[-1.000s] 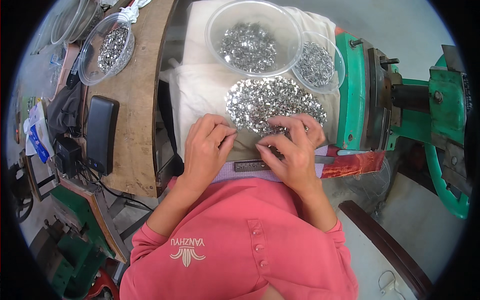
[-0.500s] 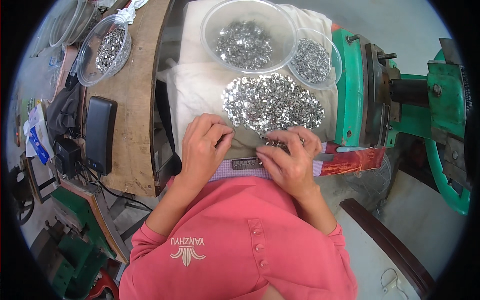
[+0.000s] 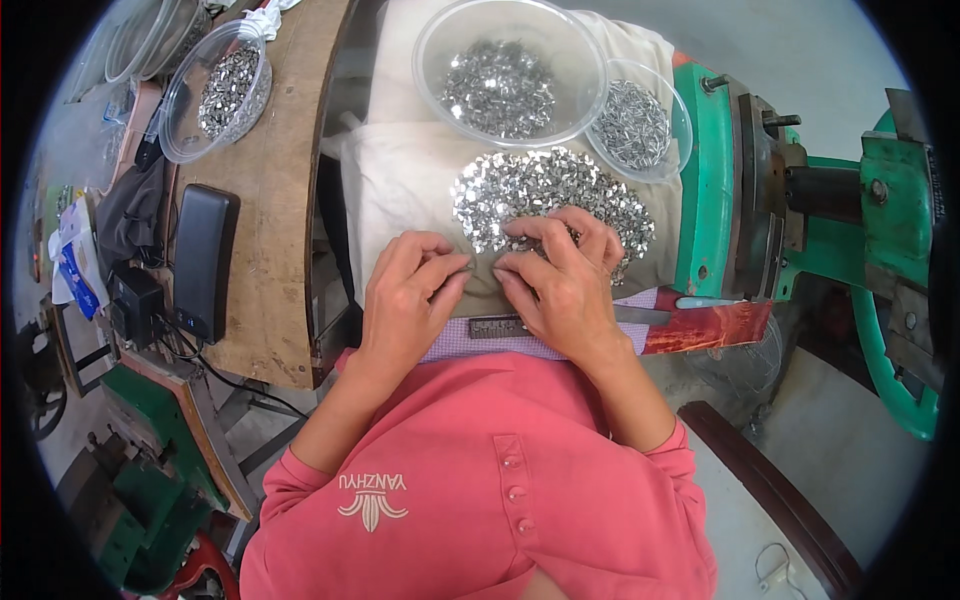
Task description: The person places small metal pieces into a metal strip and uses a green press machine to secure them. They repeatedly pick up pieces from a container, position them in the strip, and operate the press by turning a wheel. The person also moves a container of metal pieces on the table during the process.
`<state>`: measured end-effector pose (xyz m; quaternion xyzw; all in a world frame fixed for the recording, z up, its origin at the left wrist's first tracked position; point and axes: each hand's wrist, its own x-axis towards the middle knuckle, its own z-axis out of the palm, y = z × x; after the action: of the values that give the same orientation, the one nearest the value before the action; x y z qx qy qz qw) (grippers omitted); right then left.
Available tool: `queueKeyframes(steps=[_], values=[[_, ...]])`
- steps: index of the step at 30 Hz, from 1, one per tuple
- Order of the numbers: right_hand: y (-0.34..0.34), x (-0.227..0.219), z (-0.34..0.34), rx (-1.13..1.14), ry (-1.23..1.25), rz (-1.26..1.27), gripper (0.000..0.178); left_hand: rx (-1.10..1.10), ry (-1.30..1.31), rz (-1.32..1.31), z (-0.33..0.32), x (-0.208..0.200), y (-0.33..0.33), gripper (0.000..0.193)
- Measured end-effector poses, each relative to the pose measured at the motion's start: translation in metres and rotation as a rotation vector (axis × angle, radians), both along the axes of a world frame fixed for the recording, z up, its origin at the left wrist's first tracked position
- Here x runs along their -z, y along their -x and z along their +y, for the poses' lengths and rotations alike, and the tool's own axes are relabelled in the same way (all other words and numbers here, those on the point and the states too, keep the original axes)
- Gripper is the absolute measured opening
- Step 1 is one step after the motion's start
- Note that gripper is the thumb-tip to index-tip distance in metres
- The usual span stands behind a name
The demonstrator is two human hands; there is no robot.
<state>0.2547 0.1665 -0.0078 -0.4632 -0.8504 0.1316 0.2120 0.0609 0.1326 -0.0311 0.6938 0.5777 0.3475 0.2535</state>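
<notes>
A heap of small shiny metal pieces (image 3: 560, 185) lies spread on a pale cloth (image 3: 390, 170) in front of me. At the heap's near left edge, my left hand (image 3: 412, 290) is closed in a pinch of thumb and forefinger; whatever it holds is too small to make out. Close beside it, my right hand (image 3: 565, 280) also has thumb and forefinger brought together, with the other fingers reaching over the heap's near edge. Its pinch content is hidden. A dark notched metal strip (image 3: 497, 327) lies on the checked cloth below the hands.
Beyond the heap stand a large clear tub (image 3: 510, 135) of metal pieces and a smaller clear tub (image 3: 640, 125) of thin pins. A green machine (image 3: 705, 190) rises at right. On the wooden table (image 3: 270, 220) at left are a black power bank (image 3: 205, 262) and another filled tub (image 3: 262, 100).
My right hand has moved left and up, from the heap's lower edge to close beside my left hand. The left hand keeps its pinch in nearly the same place. The view has shifted slightly.
</notes>
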Motion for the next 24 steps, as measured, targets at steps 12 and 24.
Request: queueKeyframes(steps=[12, 24], values=[[-0.011, 0.0, 0.012, -0.109, 0.061, -0.004, 0.011, 0.116, -0.02, -0.016, -0.011, -0.012, -0.001, 0.018], [-0.027, -0.011, -0.035, -0.006, 0.069, 0.055, 0.014, 0.21, 0.021, -0.019, -0.031, -0.006, -0.011, 0.021]])
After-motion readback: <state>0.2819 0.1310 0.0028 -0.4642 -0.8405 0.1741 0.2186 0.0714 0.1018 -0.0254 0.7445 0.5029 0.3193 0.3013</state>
